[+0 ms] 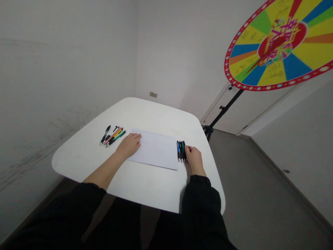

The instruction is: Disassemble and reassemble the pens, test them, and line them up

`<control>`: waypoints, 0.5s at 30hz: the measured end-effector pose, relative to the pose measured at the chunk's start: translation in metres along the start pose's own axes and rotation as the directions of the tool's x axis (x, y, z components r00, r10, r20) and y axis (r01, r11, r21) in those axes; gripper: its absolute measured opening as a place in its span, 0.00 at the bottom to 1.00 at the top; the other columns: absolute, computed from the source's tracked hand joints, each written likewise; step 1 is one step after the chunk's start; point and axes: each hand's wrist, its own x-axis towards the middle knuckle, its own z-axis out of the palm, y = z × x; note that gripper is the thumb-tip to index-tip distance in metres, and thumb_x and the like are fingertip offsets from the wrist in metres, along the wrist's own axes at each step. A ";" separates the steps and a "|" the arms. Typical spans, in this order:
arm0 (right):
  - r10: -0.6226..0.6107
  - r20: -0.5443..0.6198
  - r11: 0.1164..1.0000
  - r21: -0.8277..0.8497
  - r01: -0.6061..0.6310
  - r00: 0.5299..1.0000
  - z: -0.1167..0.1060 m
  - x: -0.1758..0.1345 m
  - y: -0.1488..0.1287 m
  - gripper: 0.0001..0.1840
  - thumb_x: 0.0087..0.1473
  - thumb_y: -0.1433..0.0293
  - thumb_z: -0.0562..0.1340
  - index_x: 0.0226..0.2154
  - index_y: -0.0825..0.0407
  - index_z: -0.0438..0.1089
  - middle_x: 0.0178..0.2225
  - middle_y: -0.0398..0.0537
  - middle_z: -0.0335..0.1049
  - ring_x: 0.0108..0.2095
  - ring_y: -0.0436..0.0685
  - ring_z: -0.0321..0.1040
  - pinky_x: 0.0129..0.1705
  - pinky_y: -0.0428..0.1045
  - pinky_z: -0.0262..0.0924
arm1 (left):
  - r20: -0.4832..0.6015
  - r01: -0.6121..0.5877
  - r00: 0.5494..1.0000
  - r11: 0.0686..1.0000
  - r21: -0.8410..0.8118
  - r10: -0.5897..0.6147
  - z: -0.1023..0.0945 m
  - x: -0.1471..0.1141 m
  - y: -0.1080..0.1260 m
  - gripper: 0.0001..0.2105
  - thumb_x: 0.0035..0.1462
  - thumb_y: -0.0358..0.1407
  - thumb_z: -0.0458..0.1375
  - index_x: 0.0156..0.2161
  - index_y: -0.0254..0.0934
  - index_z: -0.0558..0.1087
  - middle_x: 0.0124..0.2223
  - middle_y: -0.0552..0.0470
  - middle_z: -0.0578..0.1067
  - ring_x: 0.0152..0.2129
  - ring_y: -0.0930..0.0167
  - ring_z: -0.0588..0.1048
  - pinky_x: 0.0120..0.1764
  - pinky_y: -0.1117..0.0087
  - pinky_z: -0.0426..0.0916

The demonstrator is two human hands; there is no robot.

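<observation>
Resting palm-down on the left end of the paper (158, 150), the left hand (130, 144) has its fingers laid out and grips nothing. The paper lies mid-way across the counter (145, 111). Toward the counter's right edge, a row of pens (181, 151) lies against the right hand (194, 158), its fingers curled; whether they grip one cannot be told. Loose pens (113, 138) lie near the left edge, beside the left hand.

Dim, even light, soft shadow on the table (145, 113), edges wide-angle stretched.
</observation>
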 end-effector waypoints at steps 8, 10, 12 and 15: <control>0.038 -0.032 0.998 0.052 -0.036 0.999 -0.003 0.000 0.000 0.32 0.66 0.54 0.48 0.34 0.57 0.81 0.35 0.61 0.79 0.37 0.62 0.71 0.39 0.51 0.57 | -0.110 -0.050 0.993 0.995 -0.087 0.040 -0.014 -0.003 0.006 0.15 0.62 0.27 0.53 0.49 0.34 0.79 0.48 0.40 0.79 0.50 0.58 0.72 0.58 0.53 0.68; 0.060 -0.045 0.995 0.083 -0.056 0.997 -0.002 -0.001 0.001 0.33 0.65 0.53 0.48 0.33 0.56 0.81 0.34 0.61 0.79 0.36 0.62 0.71 0.38 0.51 0.57 | -0.153 -0.044 0.988 0.990 -0.132 0.024 -0.020 -0.005 0.008 0.14 0.60 0.25 0.53 0.46 0.36 0.78 0.45 0.42 0.78 0.48 0.58 0.72 0.56 0.54 0.69; 0.074 -0.053 0.992 0.109 -0.068 0.996 -0.001 -0.001 0.002 0.33 0.65 0.52 0.48 0.32 0.55 0.81 0.34 0.60 0.79 0.36 0.62 0.71 0.38 0.51 0.57 | -0.207 -0.009 0.978 0.984 -0.181 -0.030 -0.027 -0.007 0.009 0.14 0.58 0.24 0.52 0.43 0.37 0.77 0.43 0.44 0.77 0.46 0.59 0.72 0.55 0.54 0.69; 0.077 -0.056 0.985 0.156 -0.067 0.995 0.000 -0.001 0.005 0.32 0.64 0.52 0.48 0.34 0.55 0.80 0.35 0.60 0.80 0.37 0.63 0.71 0.39 0.52 0.58 | -0.276 0.112 0.942 0.953 -0.281 -0.192 -0.041 -0.007 0.007 0.12 0.56 0.26 0.52 0.40 0.38 0.76 0.40 0.47 0.76 0.43 0.61 0.73 0.55 0.54 0.68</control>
